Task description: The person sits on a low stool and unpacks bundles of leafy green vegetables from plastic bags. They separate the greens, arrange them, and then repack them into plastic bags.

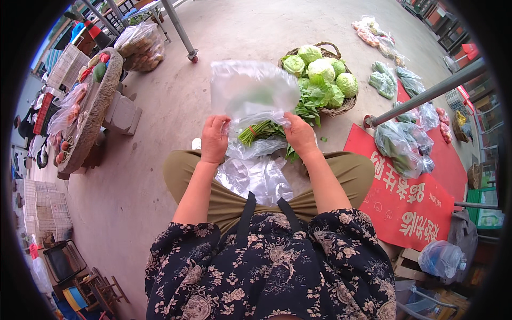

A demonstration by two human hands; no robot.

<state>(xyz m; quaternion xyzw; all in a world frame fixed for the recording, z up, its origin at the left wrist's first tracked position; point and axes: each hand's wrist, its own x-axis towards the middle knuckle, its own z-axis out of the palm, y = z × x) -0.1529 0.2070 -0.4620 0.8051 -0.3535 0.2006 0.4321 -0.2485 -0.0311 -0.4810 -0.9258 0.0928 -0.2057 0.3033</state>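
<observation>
A clear plastic bag (254, 90) is spread between my two hands, its far part lifted and blurred. My left hand (215, 138) pinches its left edge, and my right hand (301, 134) grips the right edge. Between them, just below the bag's near edge, lies a bundle of leafy green stems (256, 133) tied with a red band. More clear plastic (254, 178) lies under the bundle and between my knees. Leafy greens (310, 106) spread beyond my right hand, beside a wicker basket (348, 107) heaped with green cabbages (320, 70).
A red mat (404, 216) with writing lies at the right, with several bagged vegetables (396, 148) on it. A metal pole (428, 94) slants above them. At the left stands a stone trough (94, 116) holding produce. A large bag of produce (142, 46) and another pole (180, 30) are farther off.
</observation>
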